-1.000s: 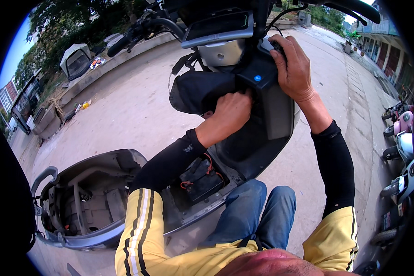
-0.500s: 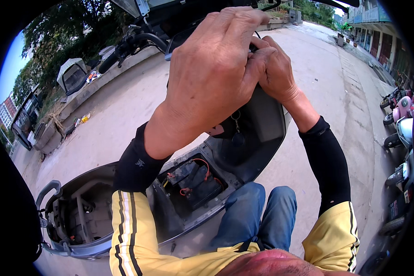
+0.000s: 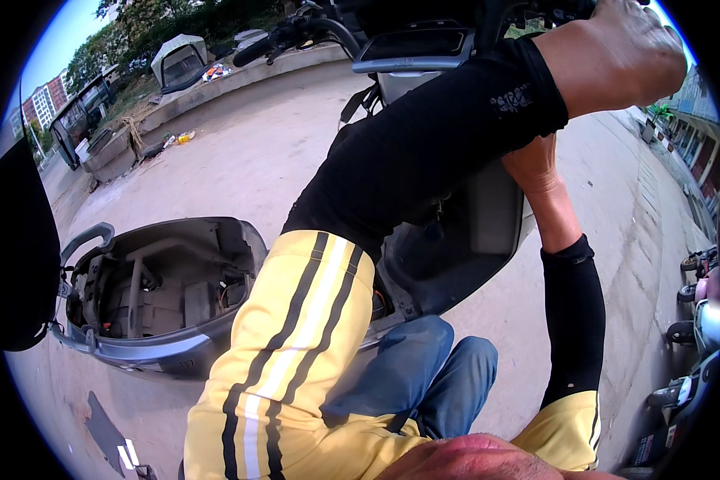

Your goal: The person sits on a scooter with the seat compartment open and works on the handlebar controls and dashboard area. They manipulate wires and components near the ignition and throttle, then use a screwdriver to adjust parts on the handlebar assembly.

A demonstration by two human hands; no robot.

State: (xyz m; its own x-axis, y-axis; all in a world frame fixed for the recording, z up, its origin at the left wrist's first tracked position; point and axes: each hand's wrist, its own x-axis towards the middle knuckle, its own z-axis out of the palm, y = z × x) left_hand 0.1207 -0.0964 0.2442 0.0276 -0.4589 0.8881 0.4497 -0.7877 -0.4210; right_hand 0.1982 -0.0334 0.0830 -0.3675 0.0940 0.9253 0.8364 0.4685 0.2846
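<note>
A grey electric scooter stands in front of me, its dashboard at the top of the view. My left arm crosses over to the far right. At its end, beside the dark right handlebar controls, is my left hand, closed with bent knuckles; what lies in its fingers is hidden. My right hand reaches up behind the front panel beneath the left forearm, which covers its fingers. A key ring with a dark fob hangs below the left sleeve, over the scooter's black footwell.
The scooter's seat bucket is an exposed cavity with a frame tube inside. Its left handlebar points toward a concrete kerb. Several parked scooters line the right side. A flat dark piece lies on the ground at lower left.
My left hand has left my right hand and swung right to the handlebar end. The left forearm now covers the battery bay and my right fingers. The view has shifted.
</note>
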